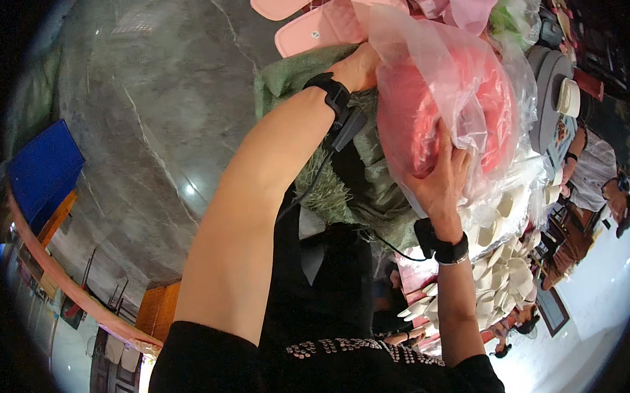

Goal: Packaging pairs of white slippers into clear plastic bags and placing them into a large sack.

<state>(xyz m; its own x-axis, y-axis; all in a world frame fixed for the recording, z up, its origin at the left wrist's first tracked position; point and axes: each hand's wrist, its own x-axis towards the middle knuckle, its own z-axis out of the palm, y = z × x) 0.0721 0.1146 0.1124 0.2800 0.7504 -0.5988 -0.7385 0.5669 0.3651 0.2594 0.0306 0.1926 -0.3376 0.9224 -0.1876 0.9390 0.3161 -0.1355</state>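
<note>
Both your hands are up on the clear plastic bag (441, 100) of pink-red goods, steadying it on the pile.

Your right hand (437, 180) lies spread against the bag's lower front, fingers wide and flat on the plastic, pressing rather than gripping. Your left hand (357, 67) reaches past the bag's upper left edge onto the green sack (302, 74); its fingers are hidden behind the plastic, so you cannot tell whether it is closed on anything. The bag sits above the green sack, with pink slippers (322, 27) just beyond and bags of white cups (501, 273) below. This looks like the lifting or shifting step; the next move likely calls for a firm hold from underneath, as the thin plastic may slip.
</note>
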